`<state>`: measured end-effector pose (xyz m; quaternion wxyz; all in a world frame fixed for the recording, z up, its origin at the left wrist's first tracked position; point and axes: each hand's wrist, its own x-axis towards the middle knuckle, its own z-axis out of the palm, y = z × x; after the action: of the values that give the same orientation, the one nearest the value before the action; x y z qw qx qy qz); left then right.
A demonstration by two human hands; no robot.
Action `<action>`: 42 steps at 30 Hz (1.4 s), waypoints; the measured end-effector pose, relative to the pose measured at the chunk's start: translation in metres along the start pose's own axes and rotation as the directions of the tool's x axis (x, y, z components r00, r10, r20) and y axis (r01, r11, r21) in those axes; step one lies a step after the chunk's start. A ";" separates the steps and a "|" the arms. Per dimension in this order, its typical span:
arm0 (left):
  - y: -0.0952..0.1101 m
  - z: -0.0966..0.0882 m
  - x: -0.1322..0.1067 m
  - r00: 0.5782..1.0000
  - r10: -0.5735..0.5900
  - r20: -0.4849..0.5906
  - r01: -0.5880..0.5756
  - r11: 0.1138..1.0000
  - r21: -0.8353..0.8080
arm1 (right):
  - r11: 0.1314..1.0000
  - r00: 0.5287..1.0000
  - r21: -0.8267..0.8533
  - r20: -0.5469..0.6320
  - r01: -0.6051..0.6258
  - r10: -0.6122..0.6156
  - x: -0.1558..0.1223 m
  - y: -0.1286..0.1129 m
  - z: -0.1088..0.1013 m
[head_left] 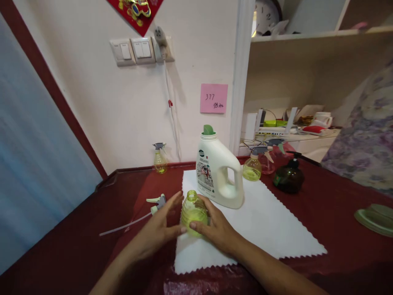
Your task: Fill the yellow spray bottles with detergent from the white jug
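1. A head-worn camera looks down at a dark red tabletop [337, 213] set against a pale wall.
2. A small yellow-green bottle [193, 209] stands upright, its neck uncapped, on the near left part of a white cloth [270, 229] with zigzag edges. The cloth lies in the middle of the tabletop.
3. The right hand [216, 229] wraps around the bottle's right side, with the thumb across its front, grasping it.
4. The left hand [159, 229] lies against the bottle's left side. Its fingers are stretched out rather than curled, and the thumb tip meets the bottle's lower part.
5. A trigger sprayer head [157, 203] with a long thin tube lies on its side on the bare tabletop, just left of the left hand and off the cloth.
6. A white jug [216, 172] with a handle and a green cap stands upright on the cloth, just behind the bottle.
7. A yellow spray bottle [160, 159] stands at the far edge of the tabletop, by the wall.
8. Right of the jug, near the far edge, stand a second yellow spray bottle [252, 168], a pink one [267, 162] partly hidden behind it, and a dark bottle [289, 176].
9. A green lid [376, 219] rests at the right edge of the tabletop.
10. A pink note [214, 98] is stuck to the wall above the jug.
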<state>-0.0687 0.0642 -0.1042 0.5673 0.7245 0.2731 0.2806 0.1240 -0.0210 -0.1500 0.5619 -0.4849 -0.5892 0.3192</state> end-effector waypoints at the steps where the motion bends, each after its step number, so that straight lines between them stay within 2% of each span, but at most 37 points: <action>1: 0.007 -0.008 0.000 0.998 -0.021 -0.057 0.022 1.000 0.018 | 1.000 1.000 -0.004 -0.004 -0.002 0.002 -0.001 0.001 0.000; 3: 0.019 -0.026 0.003 0.979 -0.013 -0.205 0.037 0.993 0.115 | 1.000 1.000 -0.020 -0.004 -0.006 0.006 -0.002 0.002 0.000; 5: 0.026 -0.046 0.007 0.949 0.052 -0.310 0.044 0.955 0.293 | 0.999 1.000 -0.038 0.003 -0.007 0.007 -0.002 0.003 0.001; 8: 0.027 -0.070 0.013 0.930 0.131 -0.342 0.086 0.830 0.551 | 0.998 1.000 -0.065 0.003 -0.012 0.012 -0.004 0.003 0.001; 10: 0.021 -0.078 0.015 0.936 0.131 -0.326 0.120 0.754 0.646 | 0.996 1.000 -0.086 -0.003 -0.016 0.015 -0.005 0.002 0.001; 12: 0.012 -0.079 0.016 0.952 0.103 -0.289 0.141 0.690 0.710 | 0.994 1.000 -0.107 -0.007 -0.017 0.017 -0.007 0.001 0.001; 16: -0.008 -0.068 0.016 0.979 0.041 -0.200 0.145 0.552 0.821 | 0.990 1.000 -0.142 -0.014 -0.017 0.015 -0.008 -0.001 0.001; 19: -0.021 -0.060 0.019 0.977 0.029 -0.212 0.173 0.470 0.866 | 0.987 1.000 -0.161 -0.017 -0.023 0.020 -0.007 -0.003 0.001; 22: -0.027 -0.055 0.022 0.970 0.041 -0.241 0.199 0.441 0.875 | 0.983 0.999 -0.181 -0.021 -0.035 0.032 -0.007 -0.003 0.000; 25: -0.021 -0.052 0.023 0.963 0.077 -0.257 0.191 0.476 0.859 | 0.980 0.999 -0.196 -0.020 -0.041 0.037 -0.007 -0.003 0.000; 28: -0.002 -0.055 0.021 0.943 0.152 -0.296 0.164 0.561 0.812 | 0.979 0.999 -0.200 -0.017 -0.037 0.034 -0.007 -0.003 0.000; 32: 0.041 -0.057 0.018 0.878 0.283 -0.386 0.083 0.704 0.705 | 0.981 0.999 -0.194 -0.020 -0.030 0.027 -0.007 -0.001 0.001; 35: 0.080 -0.044 0.018 0.788 0.366 -0.494 -0.054 0.841 0.538 | 0.983 0.999 -0.184 -0.022 -0.030 0.027 -0.008 -0.001 0.001; 36: 0.093 -0.037 0.018 0.744 0.362 -0.562 -0.167 0.915 0.368 | 0.983 0.999 -0.179 -0.021 -0.029 0.025 -0.008 -0.001 0.001; 38: 0.118 -0.020 0.019 0.670 0.346 -0.657 -0.378 0.920 0.099 | 0.985 1.000 -0.172 -0.020 -0.025 0.022 -0.008 -0.001 0.001; 40: 0.140 -0.002 0.020 0.641 0.342 -0.687 -0.494 0.869 -0.027 | 0.986 1.000 -0.167 -0.019 -0.023 0.020 -0.008 -0.001 0.000; 42: 0.156 0.013 0.022 0.629 0.365 -0.686 -0.560 0.825 -0.075 | 0.986 1.000 -0.164 -0.020 -0.027 0.024 -0.008 -0.002 0.000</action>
<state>-0.0319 0.0386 0.0478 0.4421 0.5394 0.2103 0.6851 0.1223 -0.0285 -0.1509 0.5210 -0.5401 -0.6022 0.2724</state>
